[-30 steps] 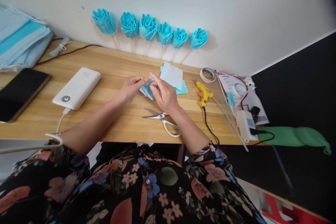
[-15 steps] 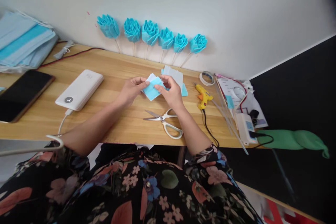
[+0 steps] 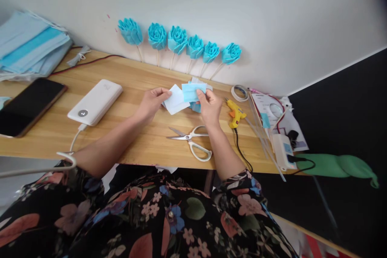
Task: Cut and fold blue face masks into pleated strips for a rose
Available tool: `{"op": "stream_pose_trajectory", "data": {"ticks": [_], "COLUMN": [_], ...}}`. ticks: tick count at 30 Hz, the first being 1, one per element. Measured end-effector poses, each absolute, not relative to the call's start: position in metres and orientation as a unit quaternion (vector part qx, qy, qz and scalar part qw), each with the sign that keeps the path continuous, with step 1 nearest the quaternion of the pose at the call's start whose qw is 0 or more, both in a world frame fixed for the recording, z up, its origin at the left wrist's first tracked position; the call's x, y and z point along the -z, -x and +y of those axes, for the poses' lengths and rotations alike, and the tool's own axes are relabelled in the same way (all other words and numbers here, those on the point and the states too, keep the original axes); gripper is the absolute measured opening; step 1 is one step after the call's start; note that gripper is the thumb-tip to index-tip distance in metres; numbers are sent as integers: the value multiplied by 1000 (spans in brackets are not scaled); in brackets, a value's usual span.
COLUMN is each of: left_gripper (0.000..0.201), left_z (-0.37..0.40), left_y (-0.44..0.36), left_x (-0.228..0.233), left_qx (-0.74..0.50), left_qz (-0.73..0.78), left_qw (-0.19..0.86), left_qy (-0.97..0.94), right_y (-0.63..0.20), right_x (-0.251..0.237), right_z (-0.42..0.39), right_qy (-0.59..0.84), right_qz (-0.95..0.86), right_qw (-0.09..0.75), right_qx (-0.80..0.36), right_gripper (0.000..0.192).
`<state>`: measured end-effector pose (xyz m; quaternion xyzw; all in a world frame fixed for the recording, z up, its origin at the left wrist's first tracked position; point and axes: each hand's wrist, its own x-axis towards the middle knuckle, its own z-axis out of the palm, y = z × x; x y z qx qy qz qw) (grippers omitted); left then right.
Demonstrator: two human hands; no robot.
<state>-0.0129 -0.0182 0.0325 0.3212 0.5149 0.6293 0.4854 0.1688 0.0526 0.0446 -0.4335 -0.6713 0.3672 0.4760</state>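
Note:
Between thumb and fingers, my left hand (image 3: 153, 104) pinches a white square of thin fabric (image 3: 175, 101), which may be more than one layer. A light-blue square of the same thin fabric (image 3: 191, 92) is pinched in my right hand (image 3: 209, 106), just right of the white one, their edges close or overlapping. Partly hidden behind my right hand lie more blue and white fabric pieces (image 3: 196, 107). White-handled scissors (image 3: 200, 152) rest on the wooden table below my hands, blades spread and pointing left, one handle loop partly covered by my right forearm.
Several blue fabric roses (image 3: 177, 41) on sticks lean against the wall. To the left are a white power bank (image 3: 96, 102), a black phone (image 3: 28, 107) and stacked face masks (image 3: 32, 46). A yellow glue gun (image 3: 236, 113), tape roll (image 3: 240, 93) and power strip (image 3: 283, 151) lie right.
My right hand has moved right with the blue square, separating it from the white square left in my left hand. The view has shifted slightly.

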Motion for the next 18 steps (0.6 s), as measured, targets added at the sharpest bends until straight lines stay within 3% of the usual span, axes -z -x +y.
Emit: {"op": "stream_pose_trajectory", "data": {"ticks": [4, 8, 10, 12, 15, 18], "left_gripper": [30, 29, 28, 29, 29, 27], "left_z": [-18, -18, -19, -18, -18, -17], "left_y": [14, 15, 15, 15, 15, 13], "left_x": [-33, -34, -35, -35, -36, -36], "left_qx": [-631, -634, -639, -642, -643, -639], "left_qz": [529, 532, 529, 528, 528, 532], "left_qw": [475, 471, 469, 470, 475, 474], "left_qy": [-311, -305, -303, -297, -288, -289], "right_y": [-170, -167, -166, -167, -171, -172], "right_x": [-47, -46, -45, -45, -48, -49], "right_z": [57, 54, 51, 51, 52, 49], "right_qy": [400, 345, 341, 361, 413, 412], "right_qz": [-641, -638, -655, -671, -679, -722], "right_qw": [497, 445, 428, 454, 537, 542], "right_qx": [-427, -525, -521, -461, -282, -123], "right_gripper": [39, 41, 38, 32, 22, 15]}}
